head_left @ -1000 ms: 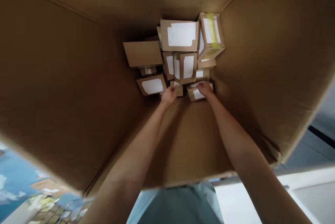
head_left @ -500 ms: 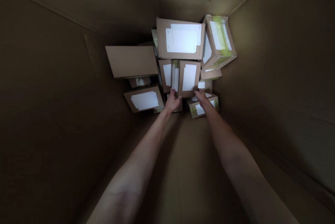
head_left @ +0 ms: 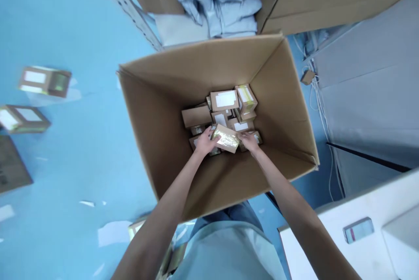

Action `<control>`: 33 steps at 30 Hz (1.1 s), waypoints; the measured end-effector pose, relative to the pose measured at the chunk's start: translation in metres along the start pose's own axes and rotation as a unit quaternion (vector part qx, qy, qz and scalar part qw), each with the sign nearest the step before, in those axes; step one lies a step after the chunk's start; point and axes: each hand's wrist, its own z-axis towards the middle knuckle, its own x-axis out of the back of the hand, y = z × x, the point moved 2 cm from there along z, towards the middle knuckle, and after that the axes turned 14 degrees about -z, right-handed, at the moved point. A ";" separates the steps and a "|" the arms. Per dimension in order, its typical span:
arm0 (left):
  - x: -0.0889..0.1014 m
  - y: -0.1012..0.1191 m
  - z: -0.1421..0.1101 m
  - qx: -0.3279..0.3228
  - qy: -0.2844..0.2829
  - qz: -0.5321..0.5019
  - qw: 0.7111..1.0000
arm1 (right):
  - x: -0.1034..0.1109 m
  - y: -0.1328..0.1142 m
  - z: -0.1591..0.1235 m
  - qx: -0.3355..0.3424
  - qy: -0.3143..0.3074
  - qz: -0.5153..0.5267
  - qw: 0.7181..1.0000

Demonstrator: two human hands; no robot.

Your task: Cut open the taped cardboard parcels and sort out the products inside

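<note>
Inside a large open cardboard carton [head_left: 157, 122], both my hands grip one small cardboard box [head_left: 225, 138] wrapped with shiny clear tape. My left hand [head_left: 206, 141] clasps its left end and my right hand [head_left: 248, 140] its right end. The box is tilted above the heap of other small boxes. Behind it lie a box with a white label [head_left: 224, 100], a box with yellowish tape [head_left: 246, 98] and a plain brown box [head_left: 197, 116]. Some boxes beneath are partly hidden by my hands and the held box.
Labelled boxes [head_left: 45, 81] lie on the blue floor [head_left: 98, 149] to the left, with paper scraps. Grey-blue cloth [head_left: 219, 0] fills a carton beyond. At lower right, a phone [head_left: 358, 230] rests on a white table [head_left: 301, 245]. Cables [head_left: 322, 114] run along the right.
My view has drawn back out of the carton, and the surroundings now show. The box between my hands has been lifted and turned, showing a taped face instead of its labels.
</note>
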 end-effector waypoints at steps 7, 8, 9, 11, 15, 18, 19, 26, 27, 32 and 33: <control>-0.010 0.158 -0.138 -0.131 0.011 0.139 0.981 | 0.089 -0.021 -0.177 0.135 0.033 0.139 0.981; -0.018 0.180 -0.155 -0.172 0.000 0.154 0.973 | 0.101 -0.018 -0.201 0.140 0.057 0.166 0.974; -0.026 0.200 -0.170 -0.212 -0.016 0.166 0.963 | 0.114 -0.014 -0.225 0.143 0.082 0.189 0.968; -0.048 0.239 -0.198 -0.286 -0.059 0.181 0.939 | 0.140 0.000 -0.271 0.143 0.135 0.217 0.956; -0.117 0.302 -0.259 -0.402 -0.161 0.178 0.884 | 0.188 0.051 -0.361 0.117 0.229 0.250 0.934; -0.190 0.320 -0.318 -0.455 -0.262 0.179 0.832 | 0.214 0.114 -0.424 0.080 0.287 0.279 0.913; -0.217 0.319 -0.339 -0.467 -0.298 0.184 0.812 | 0.220 0.139 -0.444 0.064 0.305 0.286 0.906; -0.387 0.227 -0.476 -0.537 -0.506 0.239 0.631 | 0.215 0.333 -0.570 -0.074 0.436 0.250 0.862; -0.405 0.207 -0.494 -0.540 -0.531 0.247 0.605 | 0.207 0.358 -0.585 -0.091 0.455 0.236 0.854; -0.468 0.110 -0.570 -0.534 -0.629 0.295 0.481 | 0.156 0.451 -0.630 -0.173 0.513 0.199 0.817; -0.475 0.092 -0.580 -0.528 -0.638 0.310 0.466 | 0.146 0.464 -0.634 -0.196 0.510 0.200 0.814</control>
